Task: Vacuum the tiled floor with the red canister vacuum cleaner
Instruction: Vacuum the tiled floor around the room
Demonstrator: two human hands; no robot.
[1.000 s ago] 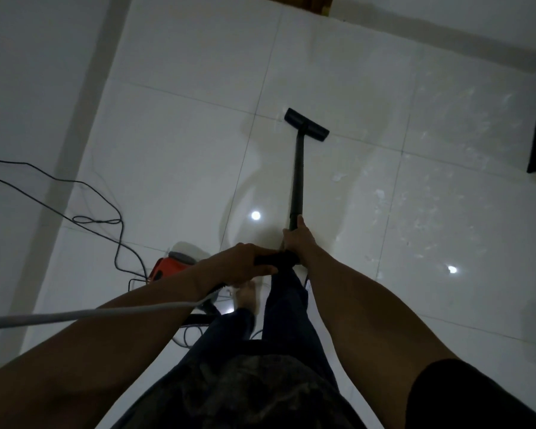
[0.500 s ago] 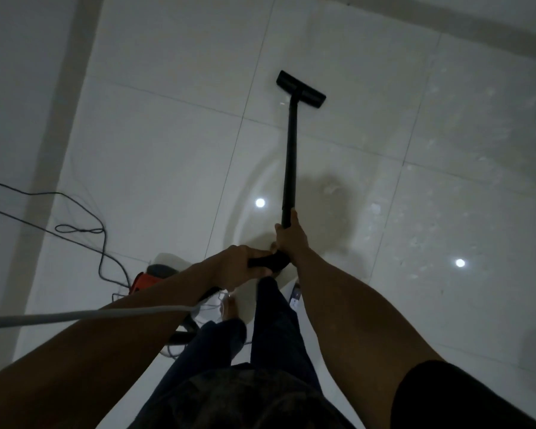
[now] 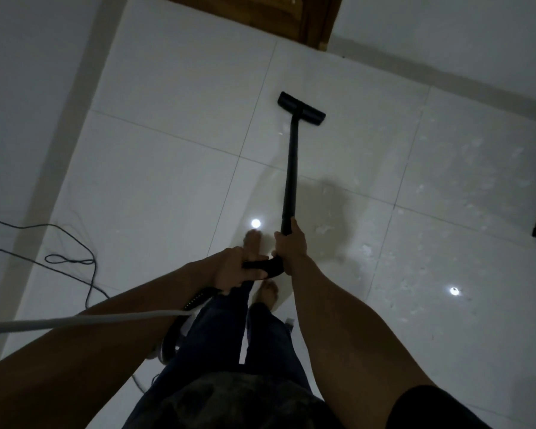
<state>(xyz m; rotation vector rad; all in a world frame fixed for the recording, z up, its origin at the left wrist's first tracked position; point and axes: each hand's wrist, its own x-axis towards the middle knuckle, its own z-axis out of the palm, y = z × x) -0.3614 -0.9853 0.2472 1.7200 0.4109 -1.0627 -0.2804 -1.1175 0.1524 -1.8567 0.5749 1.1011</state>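
Both hands are gripping the black vacuum wand (image 3: pixel 291 168) at frame centre: the right hand (image 3: pixel 291 246) is closing around the tube, the left hand (image 3: pixel 232 269) around the curved handle (image 3: pixel 268 267). The floor nozzle (image 3: pixel 301 108) is resting on the tiled floor (image 3: pixel 167 156) in the upper centre. The grey hose (image 3: pixel 75 320) is trailing lower left.

Item count, head view:
- Hands: two, left hand (image 3: pixel 229 267) and right hand (image 3: pixel 291 246).
- Vacuum wand (image 3: pixel 291 168): one, with one floor nozzle (image 3: pixel 301 107).
- Grey hose (image 3: pixel 84 320): one.
- Bare feet: two, (image 3: pixel 252 243) and (image 3: pixel 268 294).
- Black power cord (image 3: pixel 72 261): one.
- Light reflections on the tiles: two, (image 3: pixel 255 223) and (image 3: pixel 454 291).
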